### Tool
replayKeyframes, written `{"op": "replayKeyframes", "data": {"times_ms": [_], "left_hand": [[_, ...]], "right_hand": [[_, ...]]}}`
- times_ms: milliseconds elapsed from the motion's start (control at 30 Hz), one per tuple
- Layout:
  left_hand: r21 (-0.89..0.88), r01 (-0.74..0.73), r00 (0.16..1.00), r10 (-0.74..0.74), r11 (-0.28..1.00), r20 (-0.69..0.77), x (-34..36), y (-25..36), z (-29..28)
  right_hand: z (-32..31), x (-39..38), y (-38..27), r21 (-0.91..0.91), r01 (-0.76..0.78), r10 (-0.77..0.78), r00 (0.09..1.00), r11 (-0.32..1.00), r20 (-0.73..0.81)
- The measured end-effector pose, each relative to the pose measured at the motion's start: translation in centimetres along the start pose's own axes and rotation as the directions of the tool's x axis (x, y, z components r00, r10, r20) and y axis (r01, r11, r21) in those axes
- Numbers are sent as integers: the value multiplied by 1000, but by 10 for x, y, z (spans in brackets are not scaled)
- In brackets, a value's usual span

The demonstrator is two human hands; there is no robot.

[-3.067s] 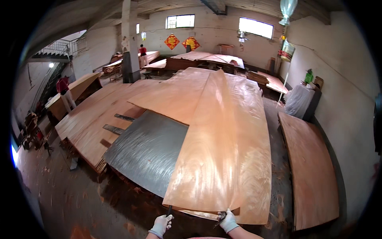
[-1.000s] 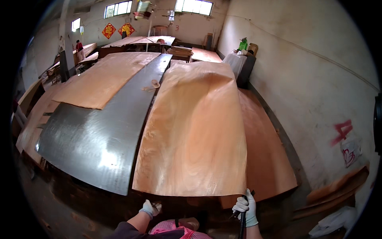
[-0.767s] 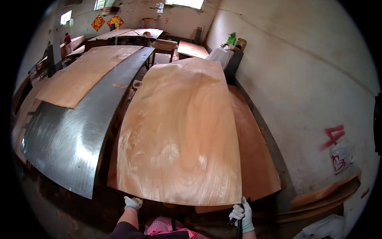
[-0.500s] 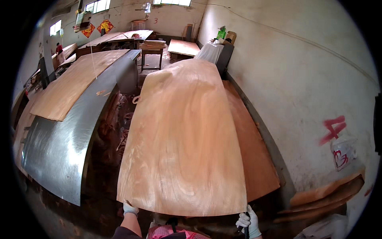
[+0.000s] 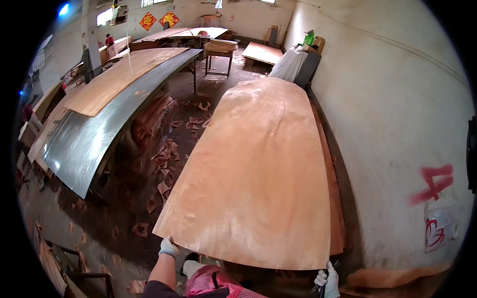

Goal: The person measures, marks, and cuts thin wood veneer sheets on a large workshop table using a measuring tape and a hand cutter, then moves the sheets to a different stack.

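A wide, thin sheet of wood veneer [image 5: 248, 174] stretches away from me, pale reddish-brown with wavy grain. At its near left corner my left hand [image 5: 169, 247], in a white glove, is closed on the edge. My right hand [image 5: 328, 281], gloved too, is closed at the near right corner. A dark, slim tool [image 5: 319, 289] shows in that same right hand; its kind cannot be made out. Under the sheet's right side a redder wood sheet [image 5: 336, 213] shows as a narrow strip.
A metal-topped table [image 5: 74, 154] on the left carries another veneer sheet [image 5: 114, 82]. Veneer scraps [image 5: 165, 154] litter the floor between. The wall [image 5: 387, 124] runs along the right, with curled veneer [image 5: 397, 277] at its foot. Beyond stand a small table [image 5: 218, 53] and a white-covered stack [image 5: 289, 64].
The veneer sheet has shifted right over the redder sheet, leaving less of that one showing. Both hands still grip its near corners. The view has turned left, showing more floor.
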State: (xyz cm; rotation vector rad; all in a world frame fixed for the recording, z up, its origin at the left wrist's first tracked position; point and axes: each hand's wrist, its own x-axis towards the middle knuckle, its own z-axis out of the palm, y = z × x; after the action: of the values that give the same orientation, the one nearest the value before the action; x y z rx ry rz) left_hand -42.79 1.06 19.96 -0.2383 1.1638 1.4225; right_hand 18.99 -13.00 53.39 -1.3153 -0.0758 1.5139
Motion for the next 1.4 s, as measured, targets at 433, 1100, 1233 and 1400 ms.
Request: {"op": "replayKeyframes", "data": {"times_ms": [433, 1100, 1233, 1400], "left_hand": [[-205, -56, 994, 35, 977, -101, -37, -153, 72], [-15, -64, 910, 52, 998, -412, 12, -318, 87], [20, 17, 893, -6, 1000, -450, 37, -346, 67], [-65, 27, 942, -47, 998, -334, 54, -385, -4]], "right_hand": [[-85, 68, -57, -456, 104, -231, 944, 884, -233], [-157, 199, -56, -695, 30, -318, 903, 718, -289], [-179, 220, -36, -715, -14, -302, 901, 699, -313], [-184, 243, -11, -701, -65, -190, 941, 710, -280]]}}
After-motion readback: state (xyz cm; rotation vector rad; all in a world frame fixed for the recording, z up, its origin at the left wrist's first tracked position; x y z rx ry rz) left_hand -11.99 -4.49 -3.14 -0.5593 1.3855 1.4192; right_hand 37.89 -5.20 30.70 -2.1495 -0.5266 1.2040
